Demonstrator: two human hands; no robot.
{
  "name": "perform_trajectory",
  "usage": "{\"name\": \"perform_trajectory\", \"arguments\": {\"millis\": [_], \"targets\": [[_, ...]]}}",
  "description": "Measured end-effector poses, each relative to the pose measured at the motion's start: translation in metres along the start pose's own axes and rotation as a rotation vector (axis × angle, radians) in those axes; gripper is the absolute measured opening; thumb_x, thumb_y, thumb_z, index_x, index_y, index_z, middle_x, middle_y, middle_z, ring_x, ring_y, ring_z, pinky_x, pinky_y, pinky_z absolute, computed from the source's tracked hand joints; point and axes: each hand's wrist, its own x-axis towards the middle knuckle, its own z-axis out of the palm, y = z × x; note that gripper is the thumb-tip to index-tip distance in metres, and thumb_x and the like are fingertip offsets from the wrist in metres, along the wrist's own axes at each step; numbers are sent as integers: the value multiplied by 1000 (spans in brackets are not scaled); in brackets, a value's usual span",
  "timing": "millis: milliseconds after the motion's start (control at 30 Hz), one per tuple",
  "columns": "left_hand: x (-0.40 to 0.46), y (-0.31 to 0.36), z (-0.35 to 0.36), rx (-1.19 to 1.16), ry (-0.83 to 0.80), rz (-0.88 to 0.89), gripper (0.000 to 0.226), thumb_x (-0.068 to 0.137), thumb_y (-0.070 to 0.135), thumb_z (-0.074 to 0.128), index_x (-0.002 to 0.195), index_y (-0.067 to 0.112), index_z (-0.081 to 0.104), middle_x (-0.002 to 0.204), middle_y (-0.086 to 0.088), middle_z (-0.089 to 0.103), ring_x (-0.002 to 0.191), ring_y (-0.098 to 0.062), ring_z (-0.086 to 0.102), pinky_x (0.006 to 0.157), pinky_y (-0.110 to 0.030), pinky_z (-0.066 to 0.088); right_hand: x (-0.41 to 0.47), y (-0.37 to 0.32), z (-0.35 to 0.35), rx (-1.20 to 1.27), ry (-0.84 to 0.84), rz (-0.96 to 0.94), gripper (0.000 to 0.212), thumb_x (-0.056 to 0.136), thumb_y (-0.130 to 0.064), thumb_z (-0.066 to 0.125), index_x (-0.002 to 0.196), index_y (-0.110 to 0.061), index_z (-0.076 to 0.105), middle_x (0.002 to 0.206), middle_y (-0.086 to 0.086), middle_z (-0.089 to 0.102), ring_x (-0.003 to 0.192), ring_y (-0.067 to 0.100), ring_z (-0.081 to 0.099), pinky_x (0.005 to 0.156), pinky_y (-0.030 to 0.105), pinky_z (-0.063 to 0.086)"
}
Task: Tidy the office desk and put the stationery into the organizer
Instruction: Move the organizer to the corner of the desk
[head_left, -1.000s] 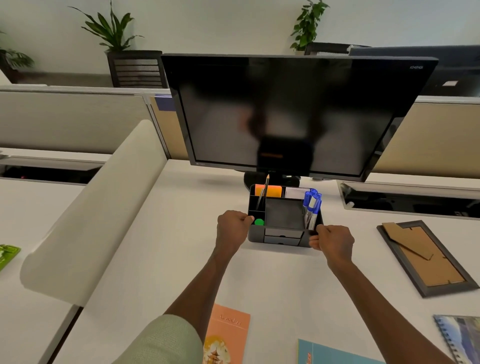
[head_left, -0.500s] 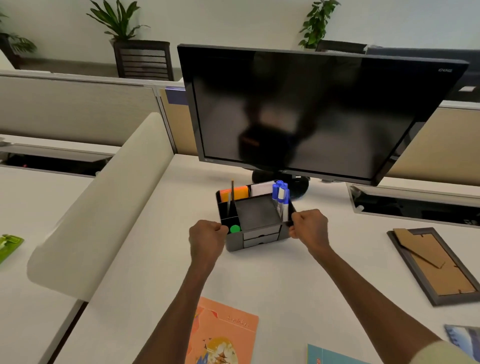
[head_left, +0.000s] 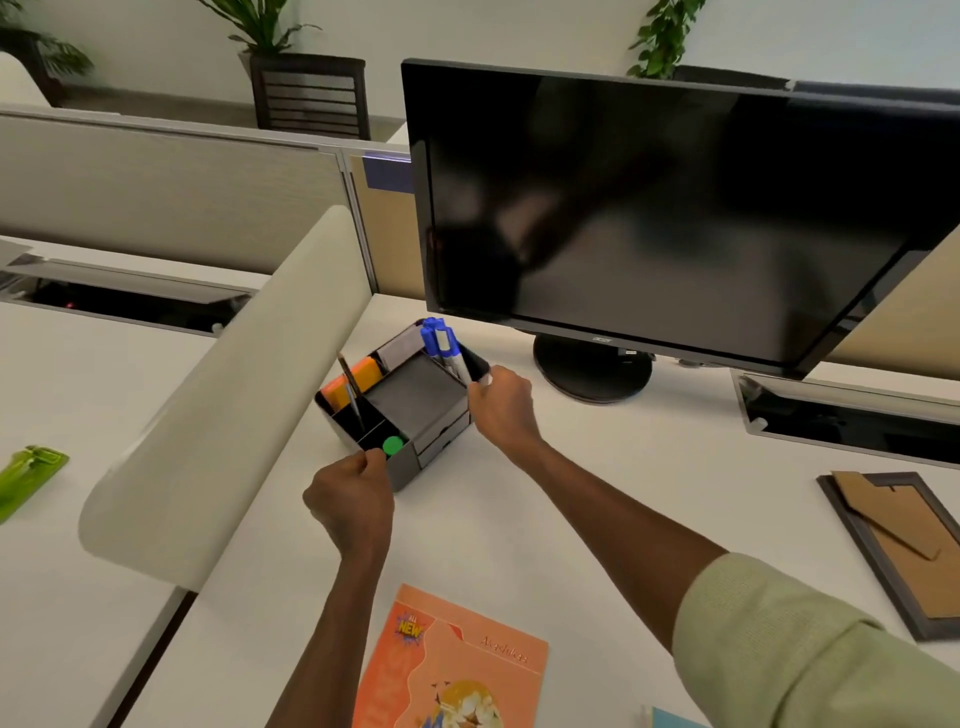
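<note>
While both hands grip it, the organizer (head_left: 410, 410) sits on the white tabletop (head_left: 597, 493), just left of the monitor (head_left: 670, 218) base and turned at an angle to it. The left hand (head_left: 353, 499) has its fingers (head_left: 371, 460) clenched on the organizer's near corner; the right hand (head_left: 504, 405) has its fingers clenched on the far-right side. Inside the organizer: blue-capped markers (head_left: 441, 343) upright at the back corner nearest the monitor, an orange pad (head_left: 353, 382) and a pencil (head_left: 350, 392) on the side away from it, and a green round item (head_left: 393, 445) by the left hand. An orange booklet (head_left: 457, 660) lies nearer the viewer than the organizer; a picture frame (head_left: 904, 540) lies face down well to its right.
</note>
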Motion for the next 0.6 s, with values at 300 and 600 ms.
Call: {"name": "perform_trajectory", "arguments": {"millis": [300, 600], "targets": [[16, 6, 17, -55, 156, -105, 35, 82, 1, 59, 48, -1, 50, 38, 3, 32, 35, -8, 22, 47, -17, 17, 2, -23, 49, -11, -310, -79, 55, 92, -26, 54, 140, -9, 35, 130, 12, 54, 109, 27, 58, 79, 31, 47], [34, 17, 28, -124, 182, -235, 23, 85, 9, 67, 66, -3, 68, 48, -1, 51, 39, -9, 43, 47, -17, 29, 18, -31, 63, -154, -449, -185, 66, 88, -27, 62, 141, -8, 27, 150, 11, 32, 126, 30, 47, 86, 32, 47]]}}
